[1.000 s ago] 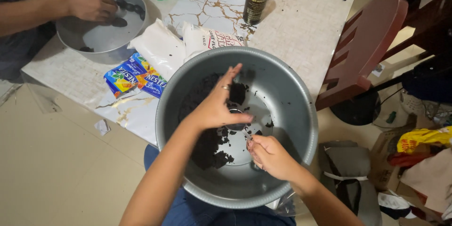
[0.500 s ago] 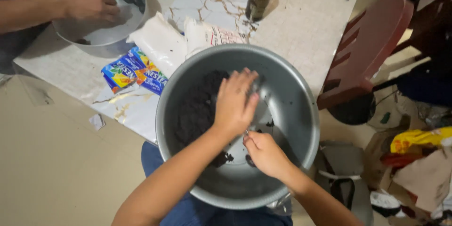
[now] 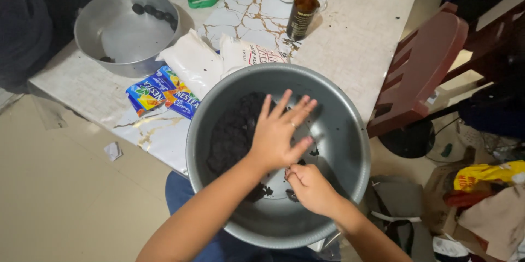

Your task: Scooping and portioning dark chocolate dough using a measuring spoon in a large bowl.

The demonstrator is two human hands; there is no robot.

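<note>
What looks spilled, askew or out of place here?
A torn white paper scrap lies on the beige floor, and dark crumbs dot the marble-patterned table. The blue drink-mix sachets sit askew. The large grey metal bowl overhangs the table edge.

So on the table there's a pair of flat blue and yellow sachets (image 3: 163, 93) lying side by side, a bit of green and orange on the fronts, just left of the big metal bowl's (image 3: 350, 131) rim. Right behind them sits a plump white plastic bag (image 3: 191, 62), unprinted as far as I can see. Beside that is another white bag (image 3: 249, 54) with dark print, touching the bowl's far edge. Further back stands a brown bottle (image 3: 302, 16) with a dark label.
</note>
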